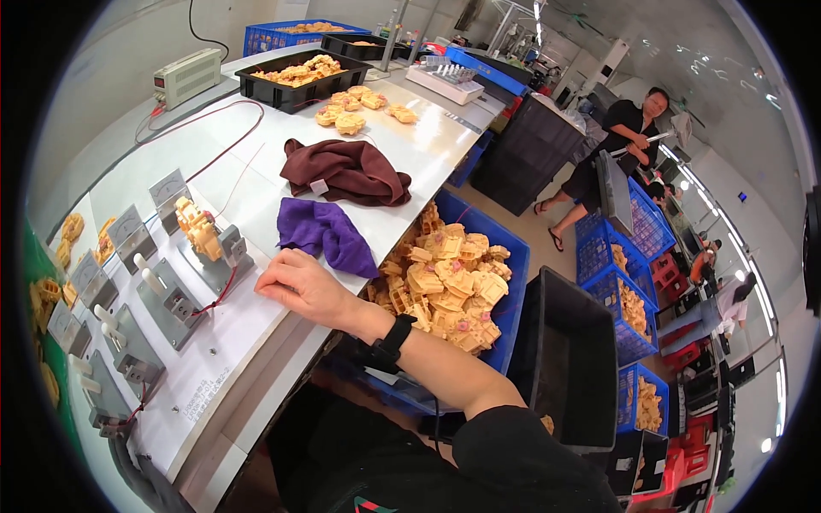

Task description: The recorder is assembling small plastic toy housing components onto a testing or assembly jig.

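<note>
My right hand [301, 285] is at the near edge of the white worktable [248, 342], its back up and its fingers curled together. The fingers hide whatever may be between them. A little to its left, a yellow-orange molded plastic part [198, 229] sits on the farthest of several grey fixtures [175, 312], which carry white pegs, red wires and small panel meters [168, 190]. Just beyond the hand lies a crumpled purple cloth [325, 232], with a dark maroon cloth [346, 171] behind it. My left hand is not in view.
A blue crate [517, 282] heaped with similar yellow parts [453, 282] stands against the table's right side, beside a black bin [573, 359]. Farther back are a black tray [282, 90] of parts and a power supply [188, 79]. A person [629, 137] stands beyond stacked crates.
</note>
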The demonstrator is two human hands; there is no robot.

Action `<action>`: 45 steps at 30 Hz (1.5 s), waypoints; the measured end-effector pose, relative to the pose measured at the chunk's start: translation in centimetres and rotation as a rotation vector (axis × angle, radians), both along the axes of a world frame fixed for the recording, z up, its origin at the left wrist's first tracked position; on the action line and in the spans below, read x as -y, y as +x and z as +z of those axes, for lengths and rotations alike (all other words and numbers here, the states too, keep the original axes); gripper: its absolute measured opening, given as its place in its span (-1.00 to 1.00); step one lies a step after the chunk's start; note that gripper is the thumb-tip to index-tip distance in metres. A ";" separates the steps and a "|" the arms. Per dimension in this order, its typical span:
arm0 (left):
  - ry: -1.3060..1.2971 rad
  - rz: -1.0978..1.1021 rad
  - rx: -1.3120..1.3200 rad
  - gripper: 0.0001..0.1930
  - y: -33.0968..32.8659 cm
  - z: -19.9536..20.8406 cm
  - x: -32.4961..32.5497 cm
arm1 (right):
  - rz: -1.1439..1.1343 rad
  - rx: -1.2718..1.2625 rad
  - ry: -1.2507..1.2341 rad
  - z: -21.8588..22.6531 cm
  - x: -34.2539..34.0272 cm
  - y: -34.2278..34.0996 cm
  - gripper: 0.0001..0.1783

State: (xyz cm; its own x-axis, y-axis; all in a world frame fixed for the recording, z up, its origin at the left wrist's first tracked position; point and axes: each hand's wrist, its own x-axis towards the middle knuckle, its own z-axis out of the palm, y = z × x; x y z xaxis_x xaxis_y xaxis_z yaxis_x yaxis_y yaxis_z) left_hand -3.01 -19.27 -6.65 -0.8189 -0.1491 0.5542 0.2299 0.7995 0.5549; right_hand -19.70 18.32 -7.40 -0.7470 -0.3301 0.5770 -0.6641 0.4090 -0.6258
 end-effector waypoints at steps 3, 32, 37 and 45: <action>0.002 0.114 0.005 -0.52 1.1 0.7 -0.1 | 0.043 -0.006 -0.021 0.1 0.8 -0.3 -0.90; -0.052 0.105 0.083 -0.56 1.0 -2.3 2.5 | 0.051 0.067 0.075 1.3 0.0 -0.2 -0.87; 0.002 0.141 0.093 -0.57 1.0 -2.2 1.8 | 0.041 0.082 0.111 1.4 -0.3 -0.4 -0.88; 0.035 0.153 0.121 -0.56 1.4 -2.1 1.7 | 0.048 0.131 0.130 1.6 -0.3 -0.1 -0.88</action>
